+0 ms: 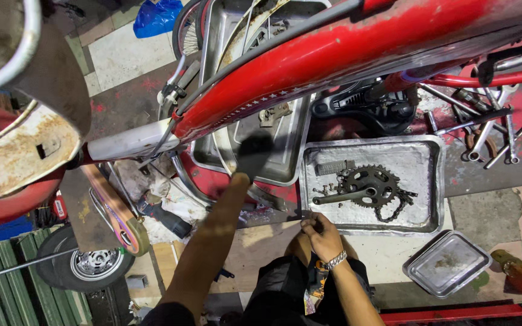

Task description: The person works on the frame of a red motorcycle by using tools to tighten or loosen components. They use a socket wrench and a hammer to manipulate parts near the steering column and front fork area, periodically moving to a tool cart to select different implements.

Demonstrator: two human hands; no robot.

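Maybe the small part pinched in the right hand [321, 232] could slip if those fingers loosened, low middle; left hand [252, 158] unclear.

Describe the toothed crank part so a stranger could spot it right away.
Below the red bicycle frame lies a grey metal tray. In it is the black chainring, the only toothed disc, its crank arm pointing left, a short chain piece beside it.

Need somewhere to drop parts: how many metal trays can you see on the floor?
3: a large tray under the red frame, a middle tray holding the crankset, and a small tray at lower right. The frame may hide others.
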